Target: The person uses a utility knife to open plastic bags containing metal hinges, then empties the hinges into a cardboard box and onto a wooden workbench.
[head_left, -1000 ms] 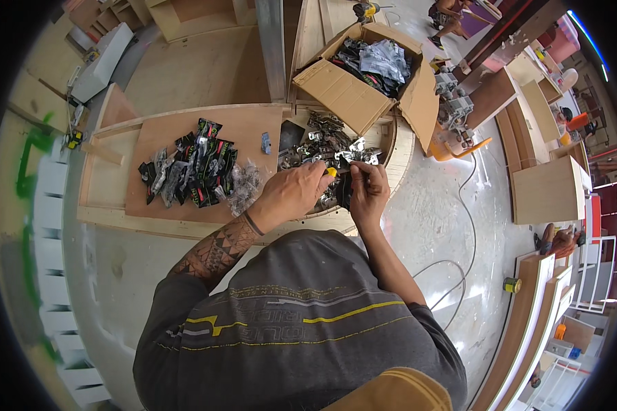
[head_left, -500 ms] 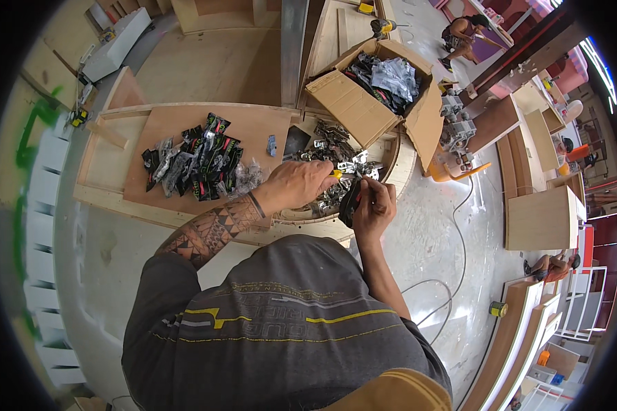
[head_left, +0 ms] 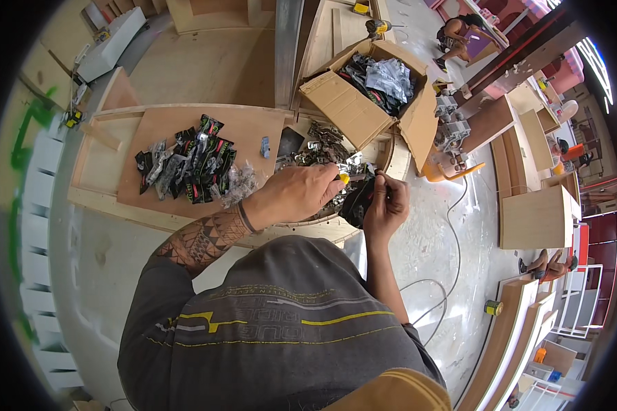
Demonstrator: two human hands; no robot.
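Dark grey shirt, short sleeves, yellow stripes, tan cap, geometric left-forearm tattoo

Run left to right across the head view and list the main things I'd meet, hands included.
Pile of black packets → left hand → single black packet → right hand → orange item → small round tin → pale wooden box.

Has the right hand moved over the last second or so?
Yes. Judged against the open cardboard box, the right hand, pinching a black packet, has shifted toward the person's right.
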